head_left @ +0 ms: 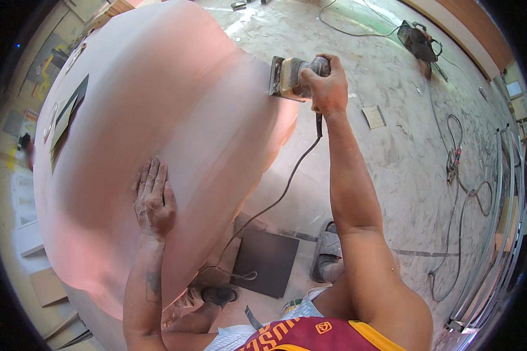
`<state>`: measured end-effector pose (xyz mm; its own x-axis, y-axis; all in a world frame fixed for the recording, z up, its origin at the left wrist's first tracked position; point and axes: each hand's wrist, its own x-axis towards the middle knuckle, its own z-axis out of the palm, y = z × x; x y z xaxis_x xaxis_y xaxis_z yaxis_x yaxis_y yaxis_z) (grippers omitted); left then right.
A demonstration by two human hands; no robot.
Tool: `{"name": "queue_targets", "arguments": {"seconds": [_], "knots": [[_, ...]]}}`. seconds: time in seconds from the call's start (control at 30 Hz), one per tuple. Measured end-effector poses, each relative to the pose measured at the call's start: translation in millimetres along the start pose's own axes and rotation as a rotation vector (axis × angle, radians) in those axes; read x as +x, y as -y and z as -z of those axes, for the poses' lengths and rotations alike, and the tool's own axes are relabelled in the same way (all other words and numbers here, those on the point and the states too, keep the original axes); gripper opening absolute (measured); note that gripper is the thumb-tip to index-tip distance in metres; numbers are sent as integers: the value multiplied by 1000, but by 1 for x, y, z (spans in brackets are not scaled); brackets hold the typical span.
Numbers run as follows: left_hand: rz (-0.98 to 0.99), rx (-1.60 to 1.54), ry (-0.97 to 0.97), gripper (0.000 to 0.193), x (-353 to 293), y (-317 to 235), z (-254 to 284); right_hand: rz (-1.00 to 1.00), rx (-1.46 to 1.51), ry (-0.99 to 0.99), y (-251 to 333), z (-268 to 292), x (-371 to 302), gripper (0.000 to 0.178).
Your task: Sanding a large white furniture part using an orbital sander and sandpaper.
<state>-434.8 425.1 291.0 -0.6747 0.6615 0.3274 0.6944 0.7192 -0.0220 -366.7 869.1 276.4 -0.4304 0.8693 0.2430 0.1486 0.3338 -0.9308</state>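
Note:
A large, smooth, curved pinkish-white form fills the left and middle of the view, dusted pale. Flat on its surface lies my left hand, fingers stretched out and holding nothing. My right hand is wrapped round the body of an electric sander. The sander's flat pad faces the right edge of the form; whether it touches there I cannot tell. From its rear a dark cord hangs down toward the floor by my feet. Sheets of sandpaper rest on the far left side of the form.
A dark square board lies on the dusty floor near my feet. A small paper piece is farther right. Tangled cables run along the right side, beside long metal rails. A black bag-like object sits at the far right.

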Motion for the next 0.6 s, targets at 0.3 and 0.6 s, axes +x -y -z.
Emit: {"name": "queue_targets", "arguments": {"seconds": [0.3, 0.6], "knots": [[-35, 22, -8, 46, 0, 3, -1, 111, 71, 77, 28, -2, -157, 51], [-41, 33, -29, 45, 1, 1, -3, 69, 89, 39, 14, -6, -112, 54]]}}
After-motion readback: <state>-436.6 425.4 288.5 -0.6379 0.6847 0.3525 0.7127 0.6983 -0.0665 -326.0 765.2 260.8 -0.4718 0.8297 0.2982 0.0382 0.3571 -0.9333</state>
